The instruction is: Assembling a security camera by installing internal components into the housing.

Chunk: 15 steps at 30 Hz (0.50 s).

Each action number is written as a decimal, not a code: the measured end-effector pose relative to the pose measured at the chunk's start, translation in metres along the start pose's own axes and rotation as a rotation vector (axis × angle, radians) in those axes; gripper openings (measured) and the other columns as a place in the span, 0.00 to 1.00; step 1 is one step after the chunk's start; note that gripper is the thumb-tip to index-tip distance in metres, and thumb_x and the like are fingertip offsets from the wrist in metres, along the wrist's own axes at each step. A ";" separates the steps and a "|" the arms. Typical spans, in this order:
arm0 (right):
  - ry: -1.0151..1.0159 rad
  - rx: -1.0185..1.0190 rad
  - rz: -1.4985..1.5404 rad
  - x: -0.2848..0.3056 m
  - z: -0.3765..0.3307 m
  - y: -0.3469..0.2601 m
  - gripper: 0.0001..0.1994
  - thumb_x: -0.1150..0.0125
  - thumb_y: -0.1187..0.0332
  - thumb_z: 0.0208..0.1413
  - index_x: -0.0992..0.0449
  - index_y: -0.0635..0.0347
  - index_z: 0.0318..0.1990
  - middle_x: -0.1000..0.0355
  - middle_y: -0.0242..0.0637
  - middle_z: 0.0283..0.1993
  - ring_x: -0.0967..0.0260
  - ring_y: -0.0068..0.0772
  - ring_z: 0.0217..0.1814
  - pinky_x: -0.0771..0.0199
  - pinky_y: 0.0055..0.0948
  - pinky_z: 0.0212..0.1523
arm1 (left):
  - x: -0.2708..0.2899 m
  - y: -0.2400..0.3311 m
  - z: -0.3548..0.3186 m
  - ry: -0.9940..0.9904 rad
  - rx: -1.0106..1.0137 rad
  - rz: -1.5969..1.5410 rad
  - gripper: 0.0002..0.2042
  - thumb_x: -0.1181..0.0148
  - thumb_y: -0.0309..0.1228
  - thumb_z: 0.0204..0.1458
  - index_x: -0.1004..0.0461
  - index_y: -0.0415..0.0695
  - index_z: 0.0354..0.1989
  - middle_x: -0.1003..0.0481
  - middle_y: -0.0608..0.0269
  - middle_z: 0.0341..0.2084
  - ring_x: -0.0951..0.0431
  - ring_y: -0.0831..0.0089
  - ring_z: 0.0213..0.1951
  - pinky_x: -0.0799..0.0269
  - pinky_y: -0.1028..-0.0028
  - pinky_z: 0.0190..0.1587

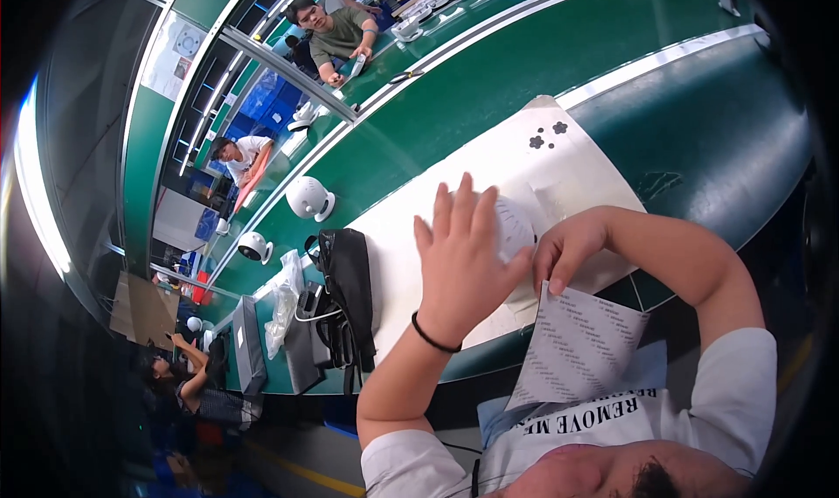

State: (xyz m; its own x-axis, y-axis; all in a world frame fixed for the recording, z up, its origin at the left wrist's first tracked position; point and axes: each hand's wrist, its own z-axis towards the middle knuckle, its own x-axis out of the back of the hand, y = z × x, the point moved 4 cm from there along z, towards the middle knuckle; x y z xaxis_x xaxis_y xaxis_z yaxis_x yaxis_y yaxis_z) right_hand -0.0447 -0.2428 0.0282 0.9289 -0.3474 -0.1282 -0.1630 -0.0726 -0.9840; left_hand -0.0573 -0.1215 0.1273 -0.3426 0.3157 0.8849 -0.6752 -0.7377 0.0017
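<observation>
My left hand (463, 253), with a black band at its wrist, lies with fingers stretched and apart over a white rounded device (514, 227). The hand covers much of that device, which stands on a white mat (419, 236). Close beside it, my right hand (572, 243) is closed, thumb and fingers pinching the top corner of a backing-paper sheet (581, 345). Small repeated print covers this pale sheet, which hangs past the table's near edge in front of my shirt. Several black flower-shaped and round pieces (548, 135) lie at the mat's far end.
Left of the mat lie a black bag (350, 280) with cables, a clear plastic bag (284, 306) and a grey box (249, 345). Two white round cameras (308, 198) stand on the green table (489, 87) farther left. Other people sit across the table.
</observation>
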 end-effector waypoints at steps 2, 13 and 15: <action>0.018 -0.002 -0.039 -0.001 0.000 0.000 0.12 0.39 0.70 0.47 0.24 0.64 0.40 0.27 0.34 0.37 0.34 0.22 0.41 0.38 0.20 0.46 | 0.001 -0.012 -0.012 0.036 0.006 -0.033 0.29 0.42 0.35 0.32 0.35 0.43 0.49 0.41 0.53 0.54 0.45 0.48 0.57 0.50 0.50 0.53; -0.013 -0.051 -0.062 -0.005 0.004 0.008 0.15 0.38 0.63 0.46 0.24 0.60 0.41 0.28 0.32 0.38 0.35 0.23 0.44 0.43 0.21 0.50 | 0.007 -0.033 -0.011 0.166 0.041 -0.251 0.39 0.36 0.35 0.33 0.47 0.40 0.58 0.48 0.43 0.58 0.47 0.48 0.59 0.51 0.61 0.58; -0.031 -0.052 -0.030 -0.003 0.008 0.008 0.15 0.38 0.64 0.46 0.24 0.61 0.41 0.28 0.32 0.39 0.35 0.23 0.44 0.42 0.21 0.50 | -0.018 -0.053 -0.037 0.100 0.249 -0.462 0.43 0.34 0.40 0.33 0.50 0.35 0.58 0.53 0.39 0.59 0.48 0.47 0.59 0.50 0.61 0.58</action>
State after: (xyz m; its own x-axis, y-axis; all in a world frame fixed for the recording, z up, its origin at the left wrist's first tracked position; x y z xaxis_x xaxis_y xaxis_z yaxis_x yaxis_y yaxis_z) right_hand -0.0467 -0.2352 0.0197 0.9432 -0.3157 -0.1033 -0.1512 -0.1314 -0.9797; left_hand -0.0399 -0.0663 0.0939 -0.1146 0.6876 0.7170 -0.5987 -0.6238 0.5024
